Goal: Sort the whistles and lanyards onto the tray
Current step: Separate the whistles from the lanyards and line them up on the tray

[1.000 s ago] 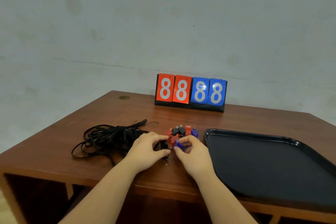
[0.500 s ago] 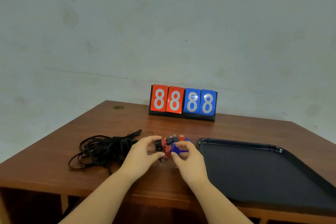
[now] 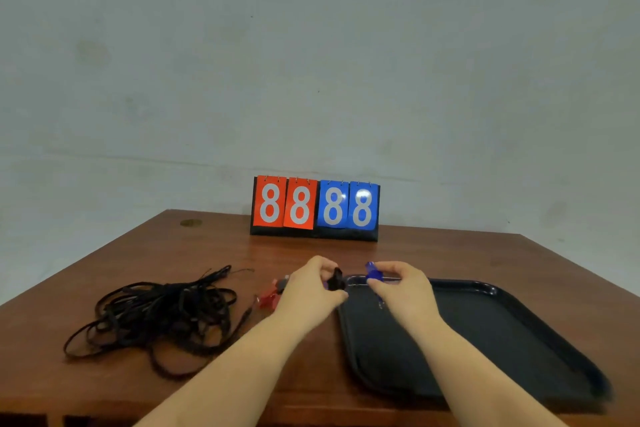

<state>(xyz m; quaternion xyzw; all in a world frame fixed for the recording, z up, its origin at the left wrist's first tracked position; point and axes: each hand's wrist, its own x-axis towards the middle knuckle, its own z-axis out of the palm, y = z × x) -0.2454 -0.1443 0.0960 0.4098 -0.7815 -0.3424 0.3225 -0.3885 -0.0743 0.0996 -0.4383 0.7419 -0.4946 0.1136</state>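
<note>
My left hand (image 3: 311, 291) pinches a black whistle (image 3: 335, 280) just left of the tray's near-left corner. My right hand (image 3: 403, 282) holds a blue whistle (image 3: 374, 272) above the tray's left end. The black tray (image 3: 512, 329) lies on the right half of the table. A few whistles, red and grey (image 3: 272, 296), remain on the wood, partly hidden behind my left hand. A tangled heap of black lanyards (image 3: 162, 315) lies to the left.
A flip scoreboard (image 3: 314, 208) reading 8888 in red and blue stands at the table's back edge. The brown wooden table (image 3: 138, 253) ends against a pale wall. The table's front edge runs under my forearms.
Both hands lifted from the whistle pile and moved right. The left took the black whistle, the right carried the blue one over the tray's left end. The camera tilted up.
</note>
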